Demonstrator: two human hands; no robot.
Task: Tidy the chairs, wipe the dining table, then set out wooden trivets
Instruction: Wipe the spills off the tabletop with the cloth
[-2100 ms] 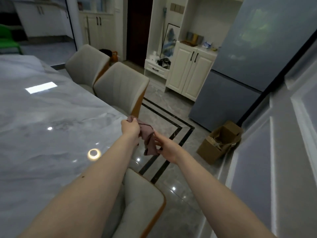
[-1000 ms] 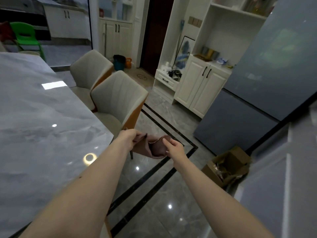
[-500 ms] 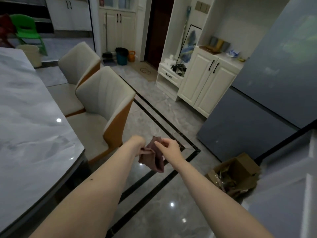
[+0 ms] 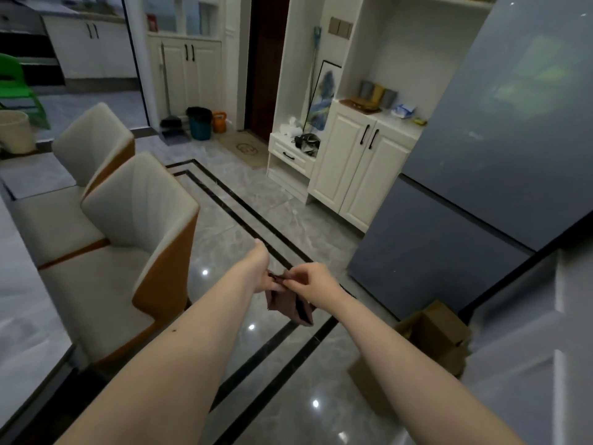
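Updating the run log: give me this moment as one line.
stage: cloth prep | left hand: pinches cloth | right hand: pinches cloth | cloth: over floor, off table | chairs: two beside table | trivets: not seen

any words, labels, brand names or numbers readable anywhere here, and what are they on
No text can be read in this view.
Beige doormat: carries a round dark emblem, too blurred to read.
Red item behind the glass cabinet door: any print is too small to read.
Blue and white packet on the white cabinet top: markings blurred.
Brown cardboard box: no print visible.
Folded brown cloth held by both hands: no label visible.
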